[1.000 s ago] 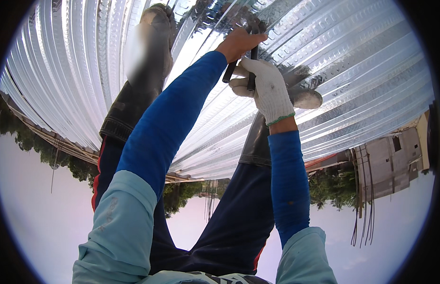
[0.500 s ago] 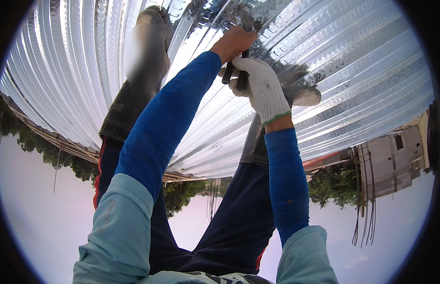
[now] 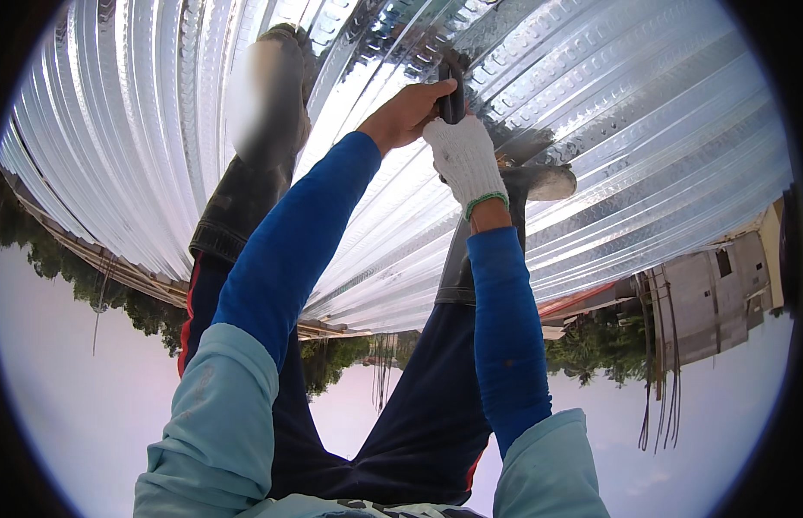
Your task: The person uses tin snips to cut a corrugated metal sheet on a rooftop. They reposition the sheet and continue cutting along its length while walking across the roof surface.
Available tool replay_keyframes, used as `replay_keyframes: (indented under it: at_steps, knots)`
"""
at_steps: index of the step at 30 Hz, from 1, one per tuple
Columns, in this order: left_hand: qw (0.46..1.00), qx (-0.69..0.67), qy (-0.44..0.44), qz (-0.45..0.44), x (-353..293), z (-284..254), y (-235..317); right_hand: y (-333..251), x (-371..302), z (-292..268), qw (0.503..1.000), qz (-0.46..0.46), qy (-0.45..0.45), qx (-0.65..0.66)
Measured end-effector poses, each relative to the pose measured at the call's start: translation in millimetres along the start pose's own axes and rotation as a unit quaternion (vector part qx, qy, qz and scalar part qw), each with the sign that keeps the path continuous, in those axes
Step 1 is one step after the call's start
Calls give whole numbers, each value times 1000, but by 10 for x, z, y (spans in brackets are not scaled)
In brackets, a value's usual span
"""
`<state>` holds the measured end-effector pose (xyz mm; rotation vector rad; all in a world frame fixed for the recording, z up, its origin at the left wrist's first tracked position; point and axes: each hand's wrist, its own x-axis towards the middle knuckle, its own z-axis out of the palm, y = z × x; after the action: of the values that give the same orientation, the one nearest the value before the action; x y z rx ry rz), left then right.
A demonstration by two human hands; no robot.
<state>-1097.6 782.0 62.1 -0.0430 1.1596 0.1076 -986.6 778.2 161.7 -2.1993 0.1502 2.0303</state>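
A black, two-handled tool like a pair of pliers (image 3: 452, 102) stands out over the shiny ribbed metal sheeting (image 3: 643, 112), near the upper middle of the view. My left hand (image 3: 407, 115), bare, is closed at the tool's side, with one digit laid across it. Just below, my right hand (image 3: 467, 155), in a white knitted glove with a green cuff edge, is wrapped round the handles, and the handle ends are hidden inside it. The tool's jaws lie in a dark reflection, so what they touch cannot be made out.
My dark boots stand on the sheeting, the left boot (image 3: 276, 104) farther out and the right boot (image 3: 548, 183) beside the gloved hand. Beyond the sheet's edge are trees (image 3: 600, 341), a grey building (image 3: 708, 298) and thin upright rods (image 3: 664, 363).
Both hands have shifted slightly left and down, the gloved one turning over the handles. The handles, spread apart and showing their ends before, are now together, with their ends covered.
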Motion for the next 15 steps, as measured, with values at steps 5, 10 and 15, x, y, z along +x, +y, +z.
replay_keyframes:
  at_steps: [5, 10, 15]
  knots:
    - [962, 203, 171, 61, -530, 188, -71, 317, -661, -312, 784, 91, -332, 516]
    - [936, 234, 256, 63, -2056, 688, 360, 349, -1372, -323, 970, 24, -138, 197]
    - [952, 204, 199, 109, -2732, 598, 101, 89, -570, -516, 972, -49, -148, 176]
